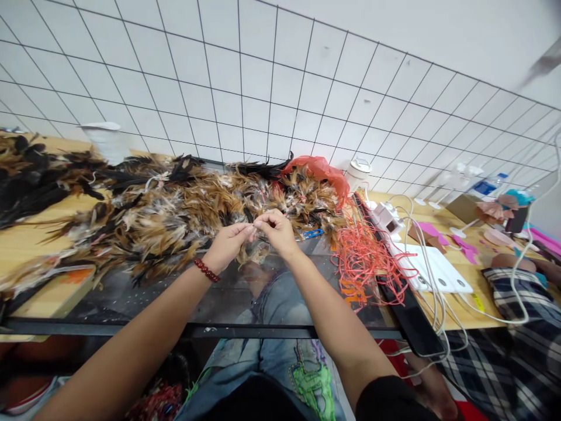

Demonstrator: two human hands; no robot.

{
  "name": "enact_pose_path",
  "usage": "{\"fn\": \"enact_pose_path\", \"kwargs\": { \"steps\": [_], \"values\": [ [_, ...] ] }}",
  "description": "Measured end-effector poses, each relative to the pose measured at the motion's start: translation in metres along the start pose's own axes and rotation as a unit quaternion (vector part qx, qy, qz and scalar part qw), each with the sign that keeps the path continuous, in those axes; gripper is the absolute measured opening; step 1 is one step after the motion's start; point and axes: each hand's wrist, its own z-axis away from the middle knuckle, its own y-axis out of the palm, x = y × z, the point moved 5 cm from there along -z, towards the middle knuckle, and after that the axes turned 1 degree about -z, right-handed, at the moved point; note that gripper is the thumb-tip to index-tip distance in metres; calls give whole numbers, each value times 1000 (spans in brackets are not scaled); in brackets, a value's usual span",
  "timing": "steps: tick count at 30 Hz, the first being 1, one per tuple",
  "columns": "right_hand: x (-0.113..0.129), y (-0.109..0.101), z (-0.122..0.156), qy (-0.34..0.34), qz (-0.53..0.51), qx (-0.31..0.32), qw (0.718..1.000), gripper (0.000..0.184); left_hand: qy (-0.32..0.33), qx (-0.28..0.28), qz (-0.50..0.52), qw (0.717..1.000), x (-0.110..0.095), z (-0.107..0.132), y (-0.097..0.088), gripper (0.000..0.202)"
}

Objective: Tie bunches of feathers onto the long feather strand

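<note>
My left hand [230, 244], with a dark red bead bracelet [205, 270] at its wrist, is closed in a pinch. My right hand [277, 232] pinches too, its fingertips meeting those of the left. What lies between the fingertips is too small to make out. Just below them some pale brown feather tufts [255, 255] show over the dark glossy tabletop panel [166, 304]. Behind both hands spreads a large heap of brown, white and black feathers [175, 204]. Beside my right hand lies a small blue-handled tool [311, 234], partly hidden.
Right of the hands are tangled red strings [363, 257], a red plastic bag [318, 169] and a white lidded cup [358, 171]. Farther right lie a white power strip [438, 272] and loose white cables [432, 292]. A person in plaid [521, 292] sits there. A wire grid [272, 76] stands behind.
</note>
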Motion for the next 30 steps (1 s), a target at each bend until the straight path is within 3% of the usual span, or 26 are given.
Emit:
{"fn": "enact_pose_path", "kwargs": {
  "steps": [3, 6, 10, 13, 17, 20, 22, 25, 27, 30],
  "values": [
    [-3, -4, -2, 14, 27, -15, 999, 9, -13, -29, 30, 999, 3, -2, -4, 35],
    [-9, -18, -5, 43, 119, -18, 992, 10, -14, -117, 73, 990, 4, -4, -16, 33],
    [-21, -24, -3, 102, 303, 83, 944, 5, 1, -196, 156, 968, 5, -6, -28, 23],
    [-22, -13, 4, 83, 335, 120, 931, 9, 9, -212, 183, 960, 5, -6, -31, 18],
    [-9, 16, 15, -42, 362, 127, 923, 35, 10, -210, 195, 958, 5, -6, -30, 19],
    [-5, 32, 20, -80, 406, 166, 895, 26, 11, -196, 197, 961, 5, -6, -27, 20],
    [-4, 30, 17, -77, 391, 149, 905, 19, 8, -194, 202, 960, 5, -5, -26, 20],
    [2, 9, 10, -75, 298, 31, 951, 20, -26, -178, 220, 959, 6, -4, -23, 22],
    [8, -2, 10, -105, 252, -23, 962, 22, -83, -142, 236, 958, 9, -4, -18, 21],
    [17, 2, 16, -184, 273, 13, 944, 25, -166, -94, 258, 947, 15, -1, -11, 13]
  ]
}}
